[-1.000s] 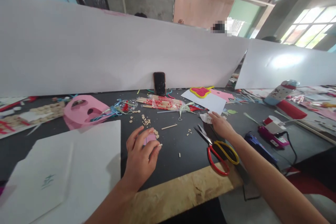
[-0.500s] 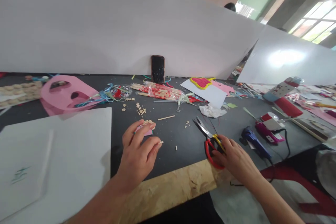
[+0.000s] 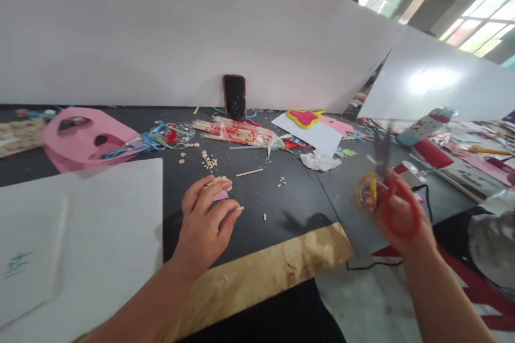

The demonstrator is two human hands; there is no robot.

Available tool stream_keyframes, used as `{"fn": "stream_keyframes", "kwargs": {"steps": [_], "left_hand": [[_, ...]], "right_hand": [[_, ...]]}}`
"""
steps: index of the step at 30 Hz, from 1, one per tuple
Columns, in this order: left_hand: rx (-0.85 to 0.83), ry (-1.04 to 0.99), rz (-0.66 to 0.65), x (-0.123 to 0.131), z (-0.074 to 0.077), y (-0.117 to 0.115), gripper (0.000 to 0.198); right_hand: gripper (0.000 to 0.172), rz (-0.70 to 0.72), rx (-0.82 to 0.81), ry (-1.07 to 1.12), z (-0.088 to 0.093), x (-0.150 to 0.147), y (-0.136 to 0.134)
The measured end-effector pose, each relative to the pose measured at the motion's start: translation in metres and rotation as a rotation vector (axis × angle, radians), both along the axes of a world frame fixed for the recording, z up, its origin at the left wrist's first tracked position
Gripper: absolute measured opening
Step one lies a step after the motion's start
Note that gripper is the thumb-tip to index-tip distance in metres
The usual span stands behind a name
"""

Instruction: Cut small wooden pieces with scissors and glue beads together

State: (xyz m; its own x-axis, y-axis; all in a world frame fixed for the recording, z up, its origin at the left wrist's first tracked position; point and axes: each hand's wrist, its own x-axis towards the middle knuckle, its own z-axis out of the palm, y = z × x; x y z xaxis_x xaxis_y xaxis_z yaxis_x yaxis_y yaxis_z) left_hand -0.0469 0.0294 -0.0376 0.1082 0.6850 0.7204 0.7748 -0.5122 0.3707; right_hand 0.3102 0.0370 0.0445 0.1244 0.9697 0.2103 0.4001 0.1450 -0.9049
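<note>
My left hand rests on the black table, its fingers curled over a small pink piece with tiny wooden bits on it. My right hand is raised above the table's right side, blurred by motion. Its fingers are through the red and yellow handles of a pair of scissors, whose blades point up.
A large white sheet lies at the left, a pink cut-out behind it. A packet of wooden sticks, a phone against the white partition, crumpled tissue and wooden crumbs lie ahead. Glue guns and clutter sit at the right.
My right hand drew back from the tissue, took the scissors by their handles and lifted them off the table. My left hand stayed on the pink piece.
</note>
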Motion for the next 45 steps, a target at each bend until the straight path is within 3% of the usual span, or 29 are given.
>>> {"fn": "stream_keyframes", "kwargs": {"steps": [3,5,9,13,17,21,26,38,45], "left_hand": [[-0.022,0.014,-0.003,0.002,-0.001,0.000,0.004],[-0.033,0.015,0.004,0.002,-0.001,0.000,0.005],[-0.068,-0.011,0.036,0.000,0.002,0.001,0.004],[-0.168,-0.155,0.081,-0.003,0.009,0.003,0.004],[-0.354,-0.520,0.032,-0.001,0.024,0.006,0.006],[-0.594,-1.057,-0.080,0.009,0.036,0.011,0.014],[-0.609,-1.397,-0.119,0.022,0.032,0.019,0.021],[-0.657,-1.453,-0.270,0.036,0.009,0.017,0.020],[-0.714,-1.504,-0.276,0.037,0.013,0.014,0.019]], "right_hand": [[0.064,0.072,0.015,0.150,0.019,-0.014,0.004],[0.070,0.131,0.035,0.174,0.022,-0.028,0.010],[0.077,0.347,0.074,0.081,0.006,-0.062,0.022],[0.084,0.453,0.129,-0.211,-0.017,-0.096,0.035],[0.069,0.541,0.304,-0.533,-0.029,-0.118,0.050],[0.067,0.597,0.387,-0.609,-0.036,-0.125,0.058],[0.066,0.619,0.461,-0.718,-0.046,-0.122,0.054],[0.061,0.628,0.522,-0.765,-0.061,-0.127,0.050],[0.063,0.648,0.471,-0.711,-0.064,-0.129,0.047]]}}
